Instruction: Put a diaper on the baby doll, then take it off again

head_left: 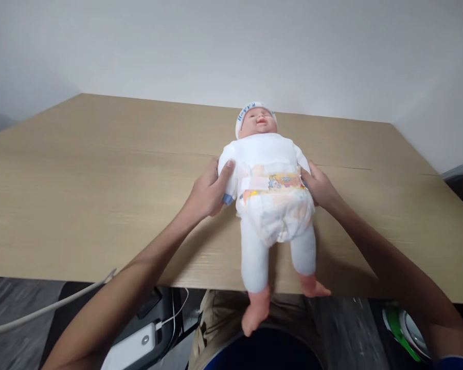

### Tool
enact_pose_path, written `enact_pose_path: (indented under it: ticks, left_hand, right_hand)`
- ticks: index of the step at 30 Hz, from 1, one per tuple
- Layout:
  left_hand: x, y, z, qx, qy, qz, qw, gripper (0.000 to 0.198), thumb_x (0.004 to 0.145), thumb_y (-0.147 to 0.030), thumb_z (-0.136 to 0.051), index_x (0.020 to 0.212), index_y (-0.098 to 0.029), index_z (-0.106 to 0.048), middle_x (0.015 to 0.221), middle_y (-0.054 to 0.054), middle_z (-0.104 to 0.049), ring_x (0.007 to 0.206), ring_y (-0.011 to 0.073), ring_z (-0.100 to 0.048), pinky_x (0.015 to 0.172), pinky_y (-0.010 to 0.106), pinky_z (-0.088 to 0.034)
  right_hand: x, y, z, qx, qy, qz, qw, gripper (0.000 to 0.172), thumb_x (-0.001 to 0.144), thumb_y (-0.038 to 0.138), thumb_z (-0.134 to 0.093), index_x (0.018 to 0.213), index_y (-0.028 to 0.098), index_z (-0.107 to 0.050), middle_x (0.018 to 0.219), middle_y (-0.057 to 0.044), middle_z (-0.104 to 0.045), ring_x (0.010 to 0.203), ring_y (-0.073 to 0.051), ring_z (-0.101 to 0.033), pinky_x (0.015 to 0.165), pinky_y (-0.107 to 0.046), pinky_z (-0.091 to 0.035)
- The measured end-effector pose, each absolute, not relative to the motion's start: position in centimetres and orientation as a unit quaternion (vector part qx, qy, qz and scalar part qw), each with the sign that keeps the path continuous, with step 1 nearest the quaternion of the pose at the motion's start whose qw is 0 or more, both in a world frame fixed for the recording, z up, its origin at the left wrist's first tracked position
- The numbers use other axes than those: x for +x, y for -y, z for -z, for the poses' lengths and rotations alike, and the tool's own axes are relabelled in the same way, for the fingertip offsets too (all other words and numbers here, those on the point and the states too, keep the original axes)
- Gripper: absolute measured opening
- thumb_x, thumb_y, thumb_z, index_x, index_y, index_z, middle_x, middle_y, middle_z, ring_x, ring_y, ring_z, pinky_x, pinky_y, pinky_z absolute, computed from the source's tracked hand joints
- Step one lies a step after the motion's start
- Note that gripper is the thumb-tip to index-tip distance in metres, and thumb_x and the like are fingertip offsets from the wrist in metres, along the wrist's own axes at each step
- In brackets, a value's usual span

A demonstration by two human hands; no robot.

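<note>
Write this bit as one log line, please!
left hand: holding doll | right hand: holding doll | doll: face up, diaper on, cap on | table: below doll

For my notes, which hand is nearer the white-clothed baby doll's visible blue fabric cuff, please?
Left hand: beside the cuff, holding the white sleeve; the right hand holds the doll's opposite side.

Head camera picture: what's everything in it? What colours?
doll: one, white-clothed, centre
cap: one, white-blue, doll's head
diaper: one, mostly white, doll's hips
table: one, tan, middle
wall: count unclear, pale grey, behind
thick cable: one, whitish, lower left
device: one, white, lower left
thin cable: one, white, at device
round thing: one, green-white, lower right
floor: one, grey, bottom
trousers: one pair, tan, bottom
shirt: one, dark blue, bottom
left hand and right hand: two, bare, holding doll
</note>
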State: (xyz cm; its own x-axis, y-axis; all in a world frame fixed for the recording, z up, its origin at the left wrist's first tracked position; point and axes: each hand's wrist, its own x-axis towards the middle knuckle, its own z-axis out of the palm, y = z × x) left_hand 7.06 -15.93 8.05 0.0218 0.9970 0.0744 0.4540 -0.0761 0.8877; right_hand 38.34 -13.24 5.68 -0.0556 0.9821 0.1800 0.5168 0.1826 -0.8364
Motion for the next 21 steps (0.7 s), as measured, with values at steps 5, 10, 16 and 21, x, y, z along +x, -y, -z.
enact_pose_path:
  ticks: [5,10,16,21]
  left_hand:
    - [8.2,30.4,-8.3,0.633,-0.579,-0.371,0.355,0.053,0.104,-0.074,-0.056,0.130,-0.028,-0.052,0.110,0.008,-0.074,0.100,0.0298,-0.068,0.083,0.042,-0.055]
    - [6.9,44.9,-4.8,0.696,-0.502,-0.202,0.471,0.048,0.094,-0.065,-0.076,0.126,-0.032,-0.063,0.107,0.010,-0.076,0.088,0.0323,-0.071,0.079,0.046,-0.060]
    - [4.1,54.7,-1.9,0.689,-0.542,-0.116,0.467,0.045,0.100,-0.064,-0.067,0.131,-0.032,-0.066,0.125,0.012,-0.080,0.103,0.0362,-0.077,0.085,0.045,-0.063]
    - [3.7,55.7,0.4,0.667,-0.588,-0.078,0.451,0.057,0.106,-0.071,-0.053,0.143,-0.030,-0.064,0.129,0.012,-0.081,0.109,0.0377,-0.079,0.089,0.045,-0.062]
  right_hand:
    - [41.5,20.5,-9.2,-0.531,0.693,-0.330,0.359,0.051,0.104,0.059,-0.055,0.138,0.027,-0.074,0.127,-0.006,-0.081,0.120,-0.036,-0.072,0.102,-0.047,-0.058]
    - [44.6,30.4,-9.3,-0.493,0.734,-0.380,0.272,0.042,0.100,0.062,-0.064,0.116,0.027,-0.081,0.107,-0.004,-0.081,0.097,-0.031,-0.074,0.084,-0.040,-0.058]
    - [42.6,39.4,-4.3,-0.435,0.761,-0.449,0.176,0.040,0.105,0.058,-0.062,0.126,0.027,-0.078,0.119,-0.002,-0.083,0.107,-0.030,-0.076,0.094,-0.040,-0.060]
    - [40.1,41.0,2.8,-0.485,0.725,-0.464,0.153,0.033,0.107,0.050,-0.060,0.120,0.028,-0.080,0.113,-0.004,-0.085,0.103,-0.029,-0.077,0.097,-0.046,-0.061]
